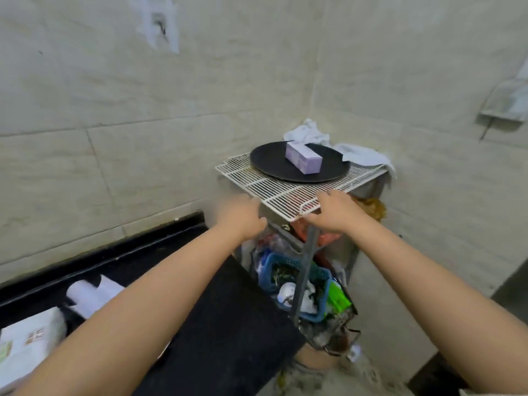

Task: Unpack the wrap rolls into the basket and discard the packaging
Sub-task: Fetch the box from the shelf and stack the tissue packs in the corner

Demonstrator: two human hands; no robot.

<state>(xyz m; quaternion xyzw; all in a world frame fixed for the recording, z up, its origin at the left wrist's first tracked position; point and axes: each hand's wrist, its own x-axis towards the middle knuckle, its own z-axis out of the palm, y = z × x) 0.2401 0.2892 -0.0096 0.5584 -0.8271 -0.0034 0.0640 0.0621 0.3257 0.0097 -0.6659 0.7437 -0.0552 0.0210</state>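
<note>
A purple box [303, 160] lies on a round black tray [271, 164], which rests on a white wire rack [257, 181] atop a metal stand. My right hand [335, 210] grips the rack's front edge, fingers curled over the wire. My left hand [243, 217] is blurred at the rack's left front edge; its grip is unclear. White wrap rolls [85, 294] lie on the black counter [217, 324] at lower left, beside a white package [27, 342]. A blue basket [321, 298] sits under the rack.
Crumpled white cloths [307, 132] lie behind the tray in the tiled corner. The blue basket and the shelf around it hold rubbish, including a green packet [338, 298]. A wall-mounted shelf [503, 107] hangs at the right. The stand's grey post [305, 267] runs down between my arms.
</note>
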